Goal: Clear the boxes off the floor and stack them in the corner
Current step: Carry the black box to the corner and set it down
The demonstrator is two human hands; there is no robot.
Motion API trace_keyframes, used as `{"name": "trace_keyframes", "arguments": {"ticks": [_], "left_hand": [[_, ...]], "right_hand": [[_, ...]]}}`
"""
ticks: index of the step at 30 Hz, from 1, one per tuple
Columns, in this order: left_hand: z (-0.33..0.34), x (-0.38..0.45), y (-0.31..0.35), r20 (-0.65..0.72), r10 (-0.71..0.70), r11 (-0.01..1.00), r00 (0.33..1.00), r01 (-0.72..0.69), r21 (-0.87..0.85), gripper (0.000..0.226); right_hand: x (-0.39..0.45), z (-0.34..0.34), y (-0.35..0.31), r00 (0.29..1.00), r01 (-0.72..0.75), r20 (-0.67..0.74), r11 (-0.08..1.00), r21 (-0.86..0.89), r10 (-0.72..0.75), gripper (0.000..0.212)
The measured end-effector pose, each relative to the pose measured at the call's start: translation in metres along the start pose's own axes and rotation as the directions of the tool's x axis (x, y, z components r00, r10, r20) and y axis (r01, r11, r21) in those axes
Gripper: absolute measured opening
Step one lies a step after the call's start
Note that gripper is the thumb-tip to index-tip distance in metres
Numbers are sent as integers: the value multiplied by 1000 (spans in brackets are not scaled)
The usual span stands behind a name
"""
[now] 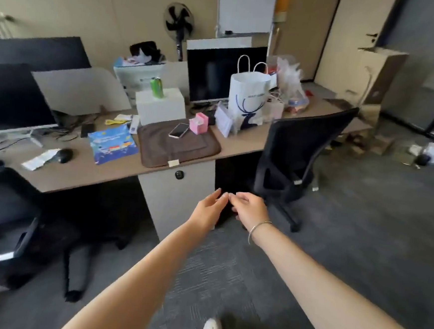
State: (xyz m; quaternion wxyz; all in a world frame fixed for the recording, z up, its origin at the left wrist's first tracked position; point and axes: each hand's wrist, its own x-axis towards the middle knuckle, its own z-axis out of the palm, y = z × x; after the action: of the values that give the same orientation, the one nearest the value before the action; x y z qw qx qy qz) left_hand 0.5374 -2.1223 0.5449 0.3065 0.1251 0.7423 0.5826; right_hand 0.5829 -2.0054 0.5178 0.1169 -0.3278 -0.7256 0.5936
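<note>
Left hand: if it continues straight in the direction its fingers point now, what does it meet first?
Probably the white desk cabinet: the left hand points forward and up at its front edge. Depth is unclear; it could slip into the dark gap beside it.

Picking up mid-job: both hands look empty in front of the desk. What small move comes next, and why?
Probably turn right and step toward the flattened brown cardboard boxes on the grey carpet. The left hand and right hand hold nothing, fingertips nearly meeting, in front of the white desk cabinet, with no box near them. The clutter lies past the black mesh office chair, beside the tall brown cardboard box.
</note>
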Motion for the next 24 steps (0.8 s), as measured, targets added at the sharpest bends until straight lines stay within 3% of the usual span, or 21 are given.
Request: {"name": "trace_keyframes", "arguments": {"ticks": [5, 9, 13, 20, 24], "left_hand": [[105, 102, 57, 224, 49, 998, 973, -57, 30, 59], [189, 190, 115, 406, 69, 990, 911, -112, 83, 58], [259, 265, 158, 492, 87, 985, 866, -149, 88, 58], [406, 371, 192, 637, 4, 983, 771, -121, 140, 57], [510, 444, 211, 671, -14, 980, 741, -124, 158, 58]], "right_hand": [[91, -111, 1, 972, -41, -228, 997, 65, 55, 50], [167, -209, -4, 909, -58, -402, 990, 128, 105, 47], [220, -286, -4, 837, -18, -529, 973, 229, 140, 44], [306, -414, 29, 731, -69, -635, 952, 299, 252, 45], [382, -505, 46, 707, -87, -661, 959, 270, 251, 41]]}}
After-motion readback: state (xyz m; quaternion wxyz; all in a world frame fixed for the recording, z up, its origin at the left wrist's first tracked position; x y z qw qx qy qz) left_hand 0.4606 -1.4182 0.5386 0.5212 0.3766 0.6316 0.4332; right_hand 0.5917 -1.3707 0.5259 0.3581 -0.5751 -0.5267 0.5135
